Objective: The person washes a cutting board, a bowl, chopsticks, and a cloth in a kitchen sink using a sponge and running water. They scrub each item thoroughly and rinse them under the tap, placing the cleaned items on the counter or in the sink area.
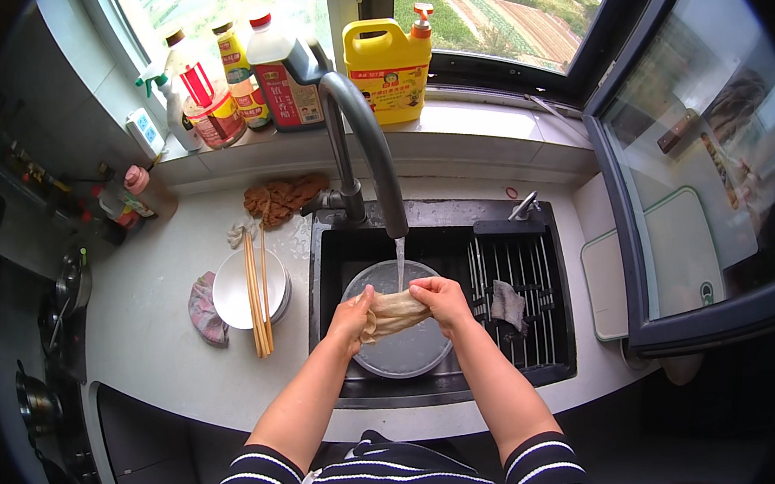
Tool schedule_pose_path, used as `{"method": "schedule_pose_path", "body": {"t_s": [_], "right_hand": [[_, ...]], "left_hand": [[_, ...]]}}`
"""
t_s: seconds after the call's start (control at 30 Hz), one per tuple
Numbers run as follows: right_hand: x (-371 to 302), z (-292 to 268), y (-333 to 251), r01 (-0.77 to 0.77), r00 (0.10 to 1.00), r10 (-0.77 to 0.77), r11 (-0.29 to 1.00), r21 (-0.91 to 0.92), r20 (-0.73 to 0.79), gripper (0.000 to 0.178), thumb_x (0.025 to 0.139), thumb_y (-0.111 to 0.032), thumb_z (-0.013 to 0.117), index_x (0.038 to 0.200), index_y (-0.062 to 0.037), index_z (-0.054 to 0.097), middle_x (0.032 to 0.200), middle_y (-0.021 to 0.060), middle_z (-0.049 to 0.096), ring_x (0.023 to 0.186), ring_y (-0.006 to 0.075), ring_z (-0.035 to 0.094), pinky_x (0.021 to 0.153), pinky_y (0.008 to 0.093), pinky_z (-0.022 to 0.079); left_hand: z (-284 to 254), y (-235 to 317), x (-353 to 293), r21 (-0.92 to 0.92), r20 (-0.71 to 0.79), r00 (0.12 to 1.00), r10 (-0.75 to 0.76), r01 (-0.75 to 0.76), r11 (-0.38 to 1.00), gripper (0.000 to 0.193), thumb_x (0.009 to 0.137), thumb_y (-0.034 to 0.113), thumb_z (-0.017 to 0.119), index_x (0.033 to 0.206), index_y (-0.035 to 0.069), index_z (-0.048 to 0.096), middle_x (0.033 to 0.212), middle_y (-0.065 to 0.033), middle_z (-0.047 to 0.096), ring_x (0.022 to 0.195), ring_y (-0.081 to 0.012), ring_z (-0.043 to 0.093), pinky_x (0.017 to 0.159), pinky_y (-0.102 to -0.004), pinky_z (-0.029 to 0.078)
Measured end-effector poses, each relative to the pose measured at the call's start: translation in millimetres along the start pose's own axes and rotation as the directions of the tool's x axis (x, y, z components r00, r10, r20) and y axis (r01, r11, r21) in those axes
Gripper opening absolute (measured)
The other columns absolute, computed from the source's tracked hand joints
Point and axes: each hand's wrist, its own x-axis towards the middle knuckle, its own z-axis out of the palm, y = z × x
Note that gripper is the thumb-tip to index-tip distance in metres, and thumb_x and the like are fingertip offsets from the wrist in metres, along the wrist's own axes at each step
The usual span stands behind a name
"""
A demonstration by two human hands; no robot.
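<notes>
Between my two hands stretches a wet beige cloth [396, 316], held over the sink. My left hand [352, 320] is closed on its left end, the thumb on top. My right hand [445, 304] pinches the right end between thumb and fingers. Water runs from the dark grey tap [367, 123] and falls just behind the cloth or onto its far edge; I cannot tell which. Below my hands, a round grey basin [406, 361] stands in the black sink [440, 207], partly hidden by the cloth.
A drying rack [531, 275] with a grey rag [507, 305] fills the sink's right side. Left on the counter are stacked white bowls [232, 292], chopsticks [260, 301] across them, and a brown cloth [285, 199]. A yellow jug [387, 66] stands on the sill. An open window pane [708, 183] juts in at right.
</notes>
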Motion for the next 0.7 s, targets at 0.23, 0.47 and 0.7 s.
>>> {"method": "schedule_pose_path", "body": {"t_s": [0.23, 0.47, 0.7], "right_hand": [[2.2, -9.6, -31.2, 0.170, 0.983, -0.159, 0.974, -0.149, 0.088, 0.024, 0.082, -0.009, 0.069, 0.104, -0.0009, 0.065, 0.090, 0.0040, 0.065, 0.083, 0.0101, 0.059, 0.075, 0.0242, 0.048], [-9.0, 0.4, -57.7, 0.333, 0.940, -0.228, 0.457, -0.825, 0.253, 0.040, 0.065, -0.028, 0.080, 0.098, -0.0080, 0.069, 0.094, 0.0129, 0.060, 0.087, 0.0259, 0.062, 0.080, 0.0353, 0.050], [18.0, -39.1, -13.0, 0.010, 0.999, -0.003, 0.988, -0.155, 0.047, 0.016, 0.078, -0.019, 0.071, 0.087, -0.0074, 0.068, 0.098, 0.0057, 0.062, 0.084, 0.0153, 0.060, 0.078, 0.0273, 0.046]], "left_hand": [[-8.9, 5.3, -2.6, 0.308, 0.131, 0.979, 0.156, -0.190, 0.932, 0.020, 0.085, 0.020, 0.068, 0.095, 0.003, 0.064, 0.082, -0.0028, 0.064, 0.073, -0.0103, 0.058, 0.066, -0.0260, 0.046], [-8.3, 21.2, 5.5, -0.160, 0.187, 0.961, 0.202, -0.174, 0.972, 0.036, 0.099, 0.034, 0.043, 0.113, 0.004, 0.056, 0.103, -0.0071, 0.063, 0.089, -0.0194, 0.063, 0.077, -0.0335, 0.052], [-9.3, 15.3, 11.6, -0.360, 0.024, 0.948, 0.318, -0.289, 0.887, 0.032, 0.095, 0.032, 0.051, 0.113, 0.006, 0.058, 0.106, -0.0043, 0.063, 0.098, -0.0174, 0.058, 0.084, -0.0336, 0.046]]}}
